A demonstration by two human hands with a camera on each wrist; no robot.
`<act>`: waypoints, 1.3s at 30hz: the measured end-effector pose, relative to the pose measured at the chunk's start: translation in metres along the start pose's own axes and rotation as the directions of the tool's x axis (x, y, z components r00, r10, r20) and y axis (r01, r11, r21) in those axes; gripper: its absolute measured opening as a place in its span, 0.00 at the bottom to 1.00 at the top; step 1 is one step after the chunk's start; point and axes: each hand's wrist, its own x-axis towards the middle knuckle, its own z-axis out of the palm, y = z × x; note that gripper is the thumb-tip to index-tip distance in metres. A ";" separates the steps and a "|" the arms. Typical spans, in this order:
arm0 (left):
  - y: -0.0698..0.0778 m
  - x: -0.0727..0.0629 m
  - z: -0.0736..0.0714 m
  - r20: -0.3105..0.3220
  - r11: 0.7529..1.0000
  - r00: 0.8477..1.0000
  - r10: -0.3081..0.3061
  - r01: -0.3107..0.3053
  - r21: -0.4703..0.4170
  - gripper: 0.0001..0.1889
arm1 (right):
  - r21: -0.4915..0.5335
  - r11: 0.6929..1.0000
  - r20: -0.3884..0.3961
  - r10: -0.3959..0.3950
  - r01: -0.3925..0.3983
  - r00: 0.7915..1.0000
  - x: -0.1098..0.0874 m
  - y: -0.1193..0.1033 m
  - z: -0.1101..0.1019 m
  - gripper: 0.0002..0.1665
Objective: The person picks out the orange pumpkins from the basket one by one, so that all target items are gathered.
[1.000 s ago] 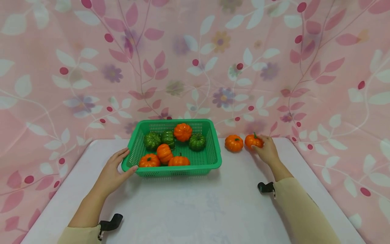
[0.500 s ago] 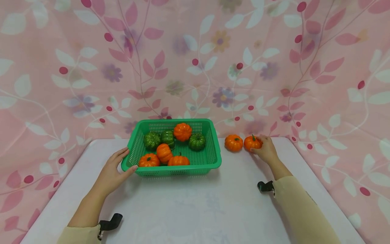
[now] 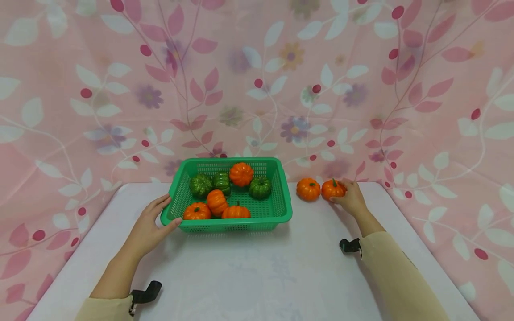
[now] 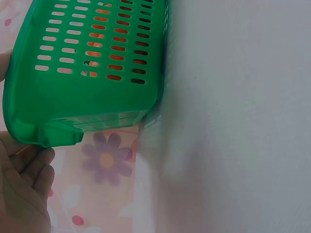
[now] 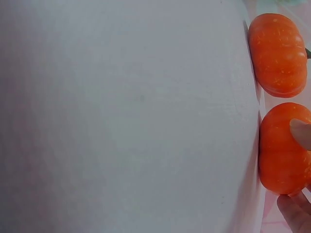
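Note:
A green plastic basket (image 3: pixel 265 219) with slotted walls stands at the back of the table, holding several small orange and green pumpkins. My left hand (image 3: pixel 146 229) holds its near left corner, thumb on the front rim and fingers at the left side. The left wrist view shows fingertips (image 4: pixel 43 167) curled beneath the rim's end. To the basket's right, my right hand (image 3: pixel 351 199) grips a small orange pumpkin (image 3: pixel 331 190) with a green stem. Thumb and fingers lie on either side of that pumpkin, which sits on the tabletop in the right wrist view. Just left of it is another orange pumpkin (image 3: pixel 308 189).
White cloth covers the table (image 3: pixel 257 272). A pink floral curtain (image 3: pixel 257 111) hangs right behind the back edge and along both sides. Inside the basket, a green pumpkin (image 3: pixel 260 187) lies at the right and an orange pumpkin (image 3: pixel 241 174) at the back.
My right hand has brought its pumpkin slightly down and left, nearer the other orange one; over the last half second it stays put. The left hand and basket have kept their places.

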 end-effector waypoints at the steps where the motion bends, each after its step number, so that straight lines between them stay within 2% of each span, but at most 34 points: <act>1: -0.001 0.000 0.001 0.000 1.000 1.000 0.001 -0.001 0.000 0.42 | 0.000 1.000 0.000 0.003 -0.003 1.000 0.000 0.000 0.000 0.43; 13: 0.003 0.000 -0.002 0.005 1.000 1.000 -0.012 0.012 0.003 0.42 | 0.023 1.000 -0.026 -0.009 0.010 1.000 -0.008 -0.006 -0.008 0.45; 18: 0.003 0.000 -0.002 -0.004 1.000 1.000 0.004 -0.004 -0.004 0.42 | 0.029 0.999 -0.047 -0.035 0.036 0.998 -0.019 -0.020 -0.018 0.39; 31: 0.001 0.001 0.000 -0.003 1.000 1.000 0.004 -0.004 -0.011 0.42 | 0.125 0.990 -0.024 -0.065 0.068 0.998 -0.049 -0.079 -0.029 0.26; 39: 0.001 0.000 -0.001 -0.001 1.000 1.000 -0.006 0.006 -0.016 0.42 | 0.188 0.969 -0.030 -0.158 0.161 0.987 -0.065 -0.115 -0.020 0.25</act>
